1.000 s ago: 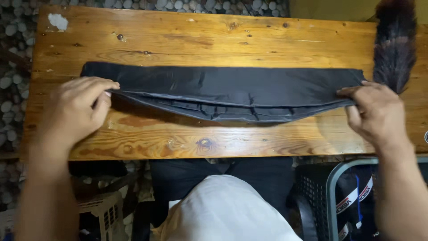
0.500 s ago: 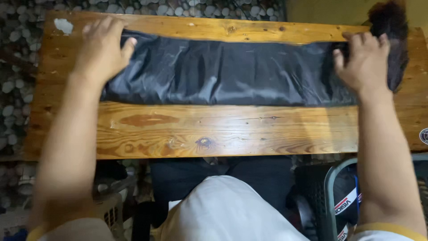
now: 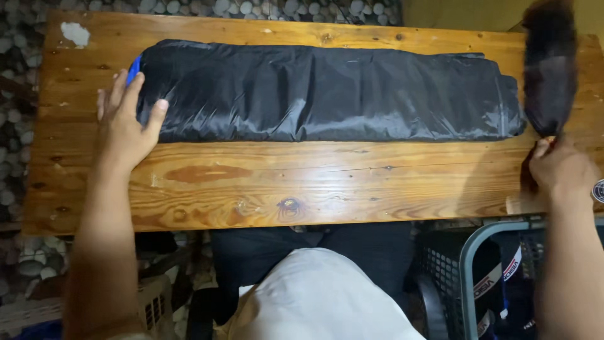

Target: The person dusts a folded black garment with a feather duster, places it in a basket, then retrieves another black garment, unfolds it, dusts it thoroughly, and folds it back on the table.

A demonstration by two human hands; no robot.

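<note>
A black shiny garment (image 3: 327,93) lies folded into a long band across the far half of a wooden table (image 3: 302,186). My left hand (image 3: 126,123) rests flat on its left end with the fingers spread, next to a bit of blue lining. My right hand (image 3: 560,167) is off the garment at the table's right edge, with its fingers closed on the lower tip of a dark fur piece (image 3: 550,66) that runs up the right side.
A pebble-pattern floor shows behind and left of the table. Under the near edge are my legs in dark trousers and a white shirt. A black mesh basket (image 3: 447,277) and a grey frame stand at the lower right.
The folded garment has been laid flat further back. My left hand slid down to its left end. My right hand left the garment and took hold of the fur piece.
</note>
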